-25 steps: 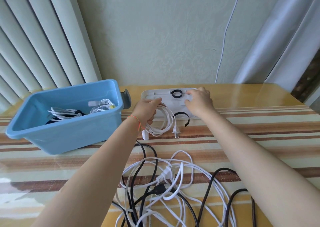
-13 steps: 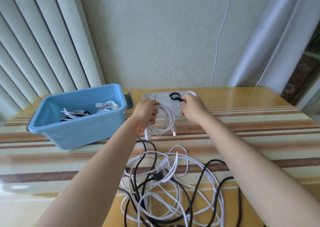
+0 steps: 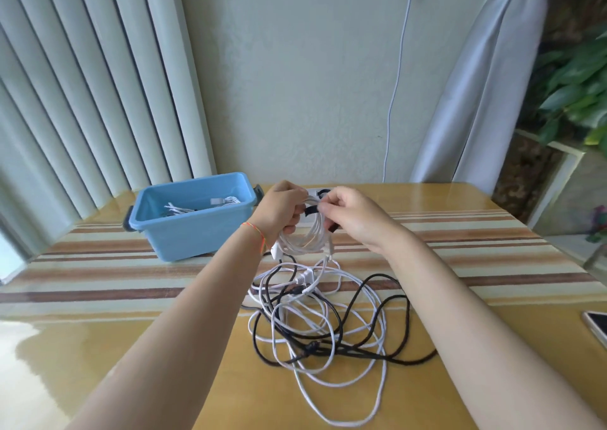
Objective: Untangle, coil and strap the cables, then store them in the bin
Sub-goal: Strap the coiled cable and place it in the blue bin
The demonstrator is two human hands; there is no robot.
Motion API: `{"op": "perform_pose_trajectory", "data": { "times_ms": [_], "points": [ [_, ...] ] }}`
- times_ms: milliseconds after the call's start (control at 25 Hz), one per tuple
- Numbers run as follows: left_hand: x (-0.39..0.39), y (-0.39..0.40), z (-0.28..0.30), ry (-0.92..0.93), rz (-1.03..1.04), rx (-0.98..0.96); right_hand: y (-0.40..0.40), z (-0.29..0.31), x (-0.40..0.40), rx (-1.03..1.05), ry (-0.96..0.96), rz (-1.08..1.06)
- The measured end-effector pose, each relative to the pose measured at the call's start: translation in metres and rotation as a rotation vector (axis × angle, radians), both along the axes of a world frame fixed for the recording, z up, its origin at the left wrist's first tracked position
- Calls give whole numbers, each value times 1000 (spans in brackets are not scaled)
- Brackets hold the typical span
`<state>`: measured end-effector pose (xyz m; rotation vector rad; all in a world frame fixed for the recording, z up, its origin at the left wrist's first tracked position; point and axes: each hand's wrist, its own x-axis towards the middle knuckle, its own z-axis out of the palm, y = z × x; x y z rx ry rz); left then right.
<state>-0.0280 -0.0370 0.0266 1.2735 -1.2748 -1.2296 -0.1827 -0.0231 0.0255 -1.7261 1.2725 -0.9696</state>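
Right hand point(image 3: 353, 219): fingertips pinch a flat black strap point(image 3: 311, 210) against a white coil point(image 3: 307, 237). Left hand point(image 3: 282, 209): fingers curled round the coil's glossy loops. Coil held above the tangle point(image 3: 328, 324). Smooth blue bin point(image 3: 197, 236) left of coil.

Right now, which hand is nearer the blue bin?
Left. The left hand holds the white coil just beside the blue bin; the right hand is farther away.

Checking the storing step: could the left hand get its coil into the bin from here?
Probably yes: the left hand holds the coil right beside the open-topped bin, nothing between.
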Motion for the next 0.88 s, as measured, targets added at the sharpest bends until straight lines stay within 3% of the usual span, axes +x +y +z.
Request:
{"op": "perform_pose_trajectory", "data": {
  "times_ms": [120,240,360,560,880],
  "points": [
    [-2,24,16,-26,-1,-45,27,12,2,-297,246,-28],
    [-10,43,29,-32,2,-86,44,10,6,-776,584,-146],
    [-18,59,33,-15,-34,-77,48,3,6,-1020,725,-280],
    [-19,62,20,46,-131,-61,50,6,2,-1159,768,-378],
    [-19,38,-6,154,14,-140,25,-7,-1,-1050,782,-389]
  ]
}}
